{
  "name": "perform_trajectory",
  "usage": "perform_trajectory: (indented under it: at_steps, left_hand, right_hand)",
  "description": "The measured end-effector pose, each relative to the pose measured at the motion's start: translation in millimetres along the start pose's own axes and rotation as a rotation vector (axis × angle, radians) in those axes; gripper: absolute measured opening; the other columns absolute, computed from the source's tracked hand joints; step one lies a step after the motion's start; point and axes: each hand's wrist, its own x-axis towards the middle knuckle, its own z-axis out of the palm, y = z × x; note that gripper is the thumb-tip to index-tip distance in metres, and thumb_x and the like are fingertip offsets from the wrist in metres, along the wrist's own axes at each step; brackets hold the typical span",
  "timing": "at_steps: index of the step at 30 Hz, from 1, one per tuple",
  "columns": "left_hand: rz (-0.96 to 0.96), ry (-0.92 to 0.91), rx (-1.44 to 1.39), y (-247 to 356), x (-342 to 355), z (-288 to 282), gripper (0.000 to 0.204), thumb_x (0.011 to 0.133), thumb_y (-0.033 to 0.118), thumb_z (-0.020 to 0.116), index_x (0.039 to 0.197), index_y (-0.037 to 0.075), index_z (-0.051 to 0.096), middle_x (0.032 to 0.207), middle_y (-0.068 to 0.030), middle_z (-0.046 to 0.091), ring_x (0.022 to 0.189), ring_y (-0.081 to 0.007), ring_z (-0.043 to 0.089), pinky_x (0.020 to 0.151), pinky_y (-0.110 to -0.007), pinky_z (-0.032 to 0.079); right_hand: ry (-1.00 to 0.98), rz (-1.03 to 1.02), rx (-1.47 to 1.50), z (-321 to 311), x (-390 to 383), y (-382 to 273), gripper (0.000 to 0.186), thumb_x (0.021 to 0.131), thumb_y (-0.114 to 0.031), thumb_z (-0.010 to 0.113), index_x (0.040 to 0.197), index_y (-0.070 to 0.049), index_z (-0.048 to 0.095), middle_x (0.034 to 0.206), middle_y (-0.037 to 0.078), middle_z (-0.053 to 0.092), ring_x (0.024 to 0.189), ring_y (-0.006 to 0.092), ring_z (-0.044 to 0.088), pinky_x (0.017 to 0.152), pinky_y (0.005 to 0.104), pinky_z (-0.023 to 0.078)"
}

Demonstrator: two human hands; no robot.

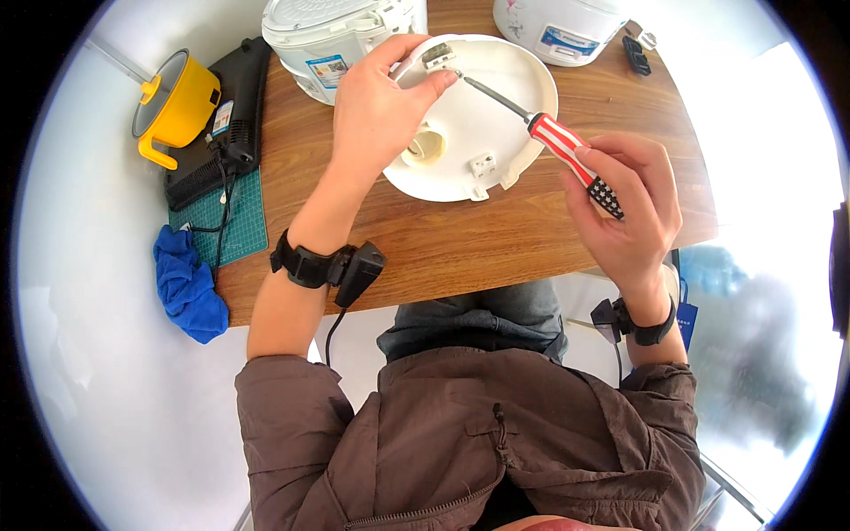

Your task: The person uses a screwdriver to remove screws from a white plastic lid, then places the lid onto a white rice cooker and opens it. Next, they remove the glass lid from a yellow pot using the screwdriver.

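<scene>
A round white plastic cover [518,84] lies on the wooden table with its ribbed inner side up. My left hand [376,111] grips its far left rim, fingers at the edge and thumb reaching inside beside a small metal-and-white fitting [437,57]. In my right hand [630,208] is a screwdriver [558,142] with a red, white and star-patterned handle. Its shaft slants up and left, and the tip meets or nearly meets a tiny piece by my left thumb; contact is too small to tell. A second white fitting [482,165] sits near the cover's close edge.
Two white rice cookers [354,35] [567,31] stand along the back. At left, a yellow pot [181,102] rests on a black appliance [235,133], near a green cutting mat [243,221] and blue cloth [188,288]. A black clip-like item [636,56] lies far right.
</scene>
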Motion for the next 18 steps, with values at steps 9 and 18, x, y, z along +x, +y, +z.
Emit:
perform_trajectory:
  at_steps: [9, 18]
  left_hand:
    - [0.097, 0.064, 0.005, -4.7, -6.8, -1.4, 0.037, 0.084, 0.021, 0.082, 0.117, 0.005, 0.073, 0.099, -0.0118, 0.078, 0.086, -0.02, 0.075, 0.078, -0.032, 0.057]
    - [0.103, 0.099, 0.003, 20.8, -23.5, 1.0, 0.037, 0.086, 0.017, 0.082, 0.119, 0.004, 0.071, 0.102, -0.0091, 0.077, 0.091, -0.0153, 0.071, 0.081, -0.028, 0.055]
  right_hand:
    - [-0.027, -0.005, -0.015, -0.6, -1.9, -5.8, 0.026, 0.075, 0.001, 0.084, 0.099, -0.005, 0.074, 0.103, 0.007, 0.063, 0.077, 0.0163, 0.066, 0.066, 0.0274, 0.058]
    - [0.008, 0.006, -0.033, -10.1, -16.3, -18.0, 0.028, 0.075, -0.008, 0.087, 0.101, -0.007, 0.074, 0.106, 0.007, 0.065, 0.078, 0.0168, 0.07, 0.063, 0.0276, 0.059]
